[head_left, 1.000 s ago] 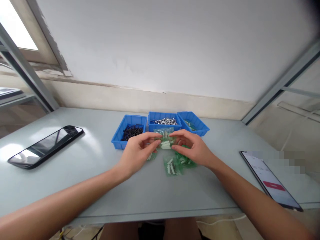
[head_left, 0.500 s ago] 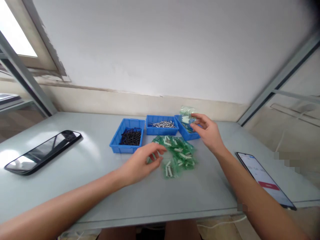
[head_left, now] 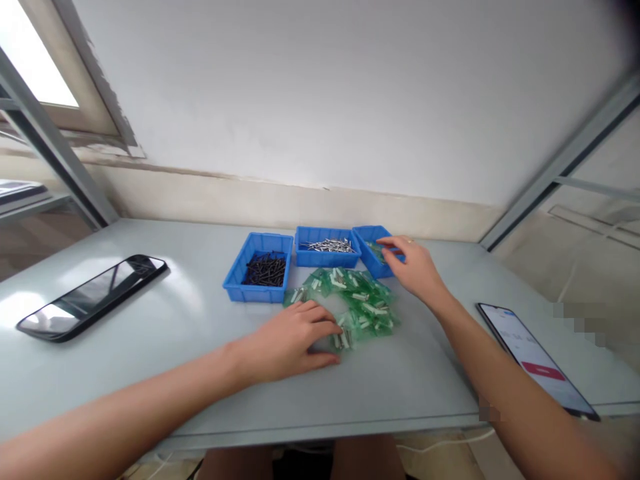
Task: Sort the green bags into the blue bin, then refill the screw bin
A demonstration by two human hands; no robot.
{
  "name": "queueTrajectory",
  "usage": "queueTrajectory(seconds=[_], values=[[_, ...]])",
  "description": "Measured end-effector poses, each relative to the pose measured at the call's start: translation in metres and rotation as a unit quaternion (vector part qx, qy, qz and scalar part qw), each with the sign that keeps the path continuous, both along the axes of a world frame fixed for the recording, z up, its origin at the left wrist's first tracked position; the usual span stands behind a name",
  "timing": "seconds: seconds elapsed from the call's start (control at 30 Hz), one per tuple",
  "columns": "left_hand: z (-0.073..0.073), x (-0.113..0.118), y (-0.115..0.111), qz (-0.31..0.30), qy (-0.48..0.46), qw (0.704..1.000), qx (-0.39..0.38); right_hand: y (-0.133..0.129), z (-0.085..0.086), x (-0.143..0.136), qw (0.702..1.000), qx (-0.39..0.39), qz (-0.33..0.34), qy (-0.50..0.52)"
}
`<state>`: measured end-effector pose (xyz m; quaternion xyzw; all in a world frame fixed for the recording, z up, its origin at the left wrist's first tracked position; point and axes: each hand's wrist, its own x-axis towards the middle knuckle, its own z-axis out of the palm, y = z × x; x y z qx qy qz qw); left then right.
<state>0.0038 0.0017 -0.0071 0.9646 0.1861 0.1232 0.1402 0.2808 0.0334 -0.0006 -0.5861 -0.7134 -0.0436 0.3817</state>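
My left hand (head_left: 295,339) lies low over the table with thumb and fingers apart. Its fingertips reach the edge of a small clear green packet (head_left: 343,341) with white and metal pieces inside. Beyond that packet spreads a pile of similar green packets (head_left: 367,303). At the right blue bin (head_left: 377,269), my right hand (head_left: 411,265) hovers by the rim, thumb and forefinger apart and nothing visible between them. Some green packets (head_left: 375,250) lie inside this bin, partly hidden by the fingers.
A blue bin (head_left: 256,293) of black screws and another blue bin (head_left: 327,259) of silver nail-like pieces stand at the back. A dark glossy device (head_left: 93,297) lies on the left. A lit phone (head_left: 537,360) rests near the right edge. A wall (head_left: 320,120) rises behind.
My right hand has let go of the green packet it held over the right bin. My left hand has moved right and down to the near packet.
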Motion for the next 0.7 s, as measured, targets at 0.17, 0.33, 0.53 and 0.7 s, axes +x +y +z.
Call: queueTrajectory(seconds=[0.17,0.33,0.53,0.7], values=[[0.001,0.000,-0.002,0.000,0.000,0.999,0.041,-0.009,-0.005,-0.025,0.991,-0.005,0.130,-0.028],[0.003,0.001,0.000,-0.022,-0.008,0.998,0.060,-0.016,-0.008,-0.037,0.975,-0.041,0.207,-0.069],[0.008,0.000,-0.002,0.028,-0.076,0.996,0.035,-0.017,-0.003,-0.036,0.979,-0.028,0.193,-0.064],[0.011,0.002,-0.005,0.125,-0.156,0.978,-0.064,-0.021,-0.004,-0.038,0.973,-0.027,0.216,-0.074]])
